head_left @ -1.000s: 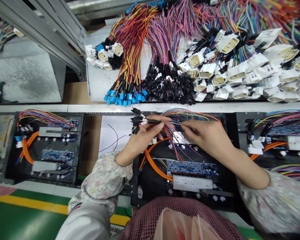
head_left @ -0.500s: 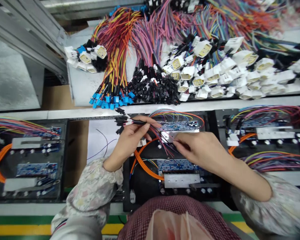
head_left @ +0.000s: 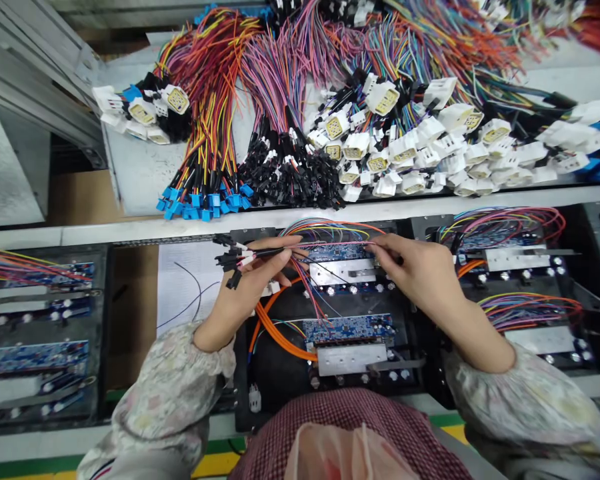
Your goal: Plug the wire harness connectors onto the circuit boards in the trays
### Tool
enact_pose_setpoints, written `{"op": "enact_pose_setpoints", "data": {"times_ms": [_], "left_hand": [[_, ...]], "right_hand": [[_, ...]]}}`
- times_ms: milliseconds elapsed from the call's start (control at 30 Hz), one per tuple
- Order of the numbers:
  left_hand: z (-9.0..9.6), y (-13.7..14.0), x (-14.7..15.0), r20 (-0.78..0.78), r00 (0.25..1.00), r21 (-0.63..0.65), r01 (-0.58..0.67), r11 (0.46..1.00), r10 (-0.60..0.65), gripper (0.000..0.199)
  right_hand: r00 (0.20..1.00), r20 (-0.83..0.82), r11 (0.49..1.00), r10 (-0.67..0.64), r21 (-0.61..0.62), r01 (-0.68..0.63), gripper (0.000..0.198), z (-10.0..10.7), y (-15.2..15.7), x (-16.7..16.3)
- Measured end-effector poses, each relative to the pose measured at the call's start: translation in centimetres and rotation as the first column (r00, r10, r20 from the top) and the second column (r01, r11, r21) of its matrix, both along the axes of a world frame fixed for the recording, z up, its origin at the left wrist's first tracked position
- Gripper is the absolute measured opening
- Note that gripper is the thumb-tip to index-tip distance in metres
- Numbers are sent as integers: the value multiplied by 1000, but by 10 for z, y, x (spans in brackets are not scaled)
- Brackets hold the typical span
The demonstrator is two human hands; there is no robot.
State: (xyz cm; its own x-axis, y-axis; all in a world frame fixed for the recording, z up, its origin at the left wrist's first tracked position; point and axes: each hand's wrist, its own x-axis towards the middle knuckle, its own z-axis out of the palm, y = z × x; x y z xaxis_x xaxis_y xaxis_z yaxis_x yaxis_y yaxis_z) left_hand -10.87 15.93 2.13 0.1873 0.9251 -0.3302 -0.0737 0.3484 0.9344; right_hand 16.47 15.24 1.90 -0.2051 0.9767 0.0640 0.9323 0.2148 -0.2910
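Observation:
My left hand (head_left: 257, 270) is closed round a wire harness (head_left: 233, 257), whose small black and white connectors stick out to the left. Loose wire ends from it hang down to the right. Between finger and thumb, my right hand (head_left: 405, 260) pinches a pink wire (head_left: 330, 245) of that harness and holds it stretched level. Behind the wire lies the upper circuit board (head_left: 343, 251) with its metal heat sink (head_left: 345, 272). Below sits a second circuit board (head_left: 350, 328) with another heat sink (head_left: 353, 360). Thick orange cables (head_left: 283, 337) curve at their left side.
A shelf (head_left: 135, 167) at the back bears bundles of wires with blue connectors (head_left: 205, 202), black connectors (head_left: 295, 173) and white connectors (head_left: 405, 150). More black trays with boards stand left and right. White paper (head_left: 173, 290) with loose wires lies left of the middle tray.
My right hand has moved up and right, drawing the pink wire out straight from the bunch. The view has shifted somewhat to the right. My left hand keeps its grip on the harness.

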Motion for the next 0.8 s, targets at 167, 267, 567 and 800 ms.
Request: {"op": "enact_pose_setpoints", "data": {"times_ms": [167,267,567,800], "left_hand": [[4,-1,-1,-24,1000,52,8,999,-6,22],[9,0,1,-64,998,44,4,999,-1,21],[2,1,4,-68,995,65,-70,995,74,28],[4,1,2,-30,998,64,-61,996,63,20]], "right_hand": [[999,-36,1000,-10,-18,10,27,-2,2,2],[999,-44,999,12,-29,-14,26,-4,3,5],[962,-55,956,267,141,-258,26,28,-11,-28],[955,-206,976,211,95,-195,22,-1,7,-45]]}}
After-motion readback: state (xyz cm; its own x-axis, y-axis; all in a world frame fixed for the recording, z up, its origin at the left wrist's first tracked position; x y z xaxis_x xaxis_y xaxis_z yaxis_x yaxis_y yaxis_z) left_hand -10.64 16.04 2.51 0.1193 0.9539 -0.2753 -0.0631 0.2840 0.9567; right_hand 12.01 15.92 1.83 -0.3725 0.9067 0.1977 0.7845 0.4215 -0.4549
